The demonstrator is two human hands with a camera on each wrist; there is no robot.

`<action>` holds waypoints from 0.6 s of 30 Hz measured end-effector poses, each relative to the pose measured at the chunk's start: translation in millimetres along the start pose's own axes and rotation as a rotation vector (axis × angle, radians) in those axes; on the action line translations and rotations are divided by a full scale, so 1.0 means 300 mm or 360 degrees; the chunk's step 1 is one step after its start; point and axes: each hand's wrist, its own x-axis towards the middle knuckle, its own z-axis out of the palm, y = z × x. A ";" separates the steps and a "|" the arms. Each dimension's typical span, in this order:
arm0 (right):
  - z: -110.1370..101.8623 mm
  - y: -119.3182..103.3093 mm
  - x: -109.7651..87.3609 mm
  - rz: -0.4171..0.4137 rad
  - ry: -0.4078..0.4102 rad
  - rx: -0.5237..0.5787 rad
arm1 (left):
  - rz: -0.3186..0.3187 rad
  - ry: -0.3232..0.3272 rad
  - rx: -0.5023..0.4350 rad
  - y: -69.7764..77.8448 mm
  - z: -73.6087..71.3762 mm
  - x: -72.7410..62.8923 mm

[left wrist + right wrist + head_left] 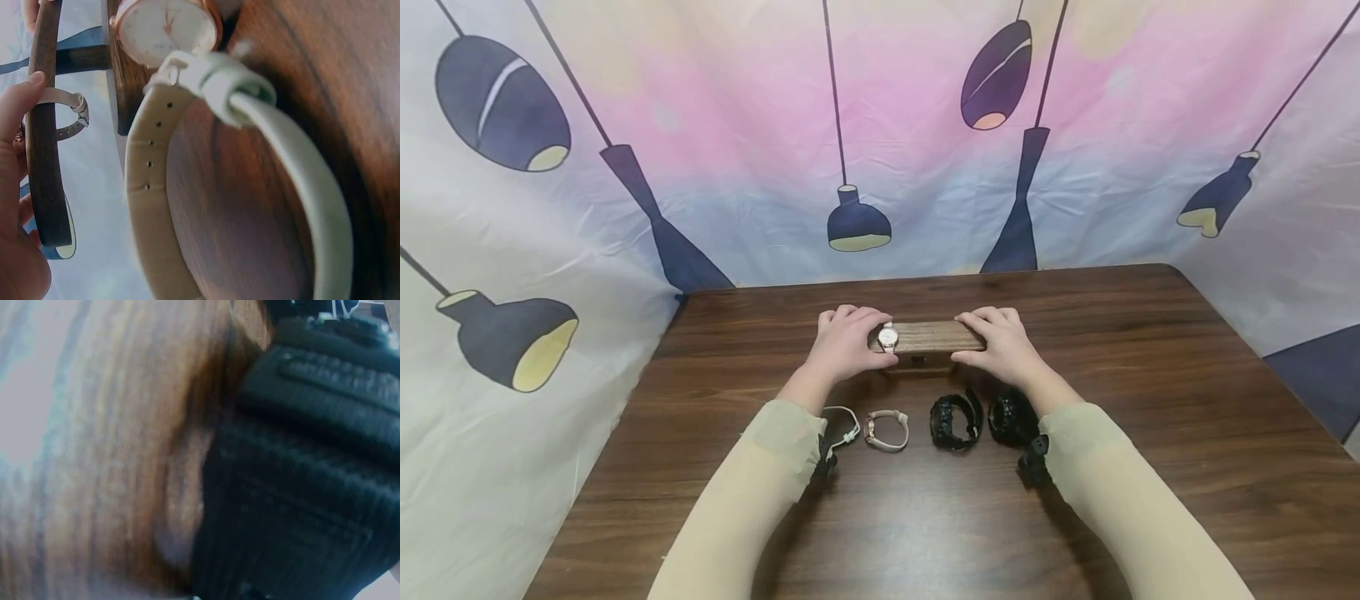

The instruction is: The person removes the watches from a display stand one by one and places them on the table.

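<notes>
Toward the back of the table stands a wooden T-shaped watch stand point(936, 337). A watch with a round pale face point(888, 337) and white strap loops around its crossbar near the left end. My left hand point(847, 340) grips that end, thumb in front beside the watch. In the left wrist view the left thumb point(28, 97) lies against the bar point(47, 169) and the strap. My right hand point(1003, 346) holds the bar's right end, fingers behind and thumb in front. A black watch point(300, 500) hides the right hand's grip in the right wrist view.
In front of the stand are several more watches: a white-strapped one point(850, 429) by the left wrist, a rose-gold one point(887, 431), a black one point(953, 422) and another black one point(1011, 417) by the right wrist. A patterned cloth point(910, 150) hangs behind the table point(917, 533).
</notes>
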 end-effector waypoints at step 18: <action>0.001 -0.003 0.001 0.0004 -0.0001 0.0013 | -0.0049 0.0048 -0.0035 -0.055 0.001 -0.039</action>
